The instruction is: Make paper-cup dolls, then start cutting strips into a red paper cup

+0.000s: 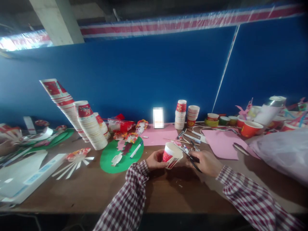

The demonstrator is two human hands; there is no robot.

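My left hand (155, 159) is closed on a red and white paper cup (168, 152), tilted above the brown table. Part of the cup's wall is cut into narrow strips that splay out on the right side. In my right hand (205, 163) is a pair of scissors (196, 162) with dark handles. Its blades point up and left toward the cup's rim; whether they touch the paper I cannot make out. Left of my hands, a green paper shape (108, 165) carries small paper cut-outs and a white marker (135, 150).
Tall stacks of paper cups (90, 128) lean at the left, with shorter cup stacks (180, 115) at the back. A cut, fanned-out cup (77, 157) lies left. Pink paper (221, 144) and a filled translucent plastic bag (284, 154) are on the right. Another person's hand (6, 146) shows far left.
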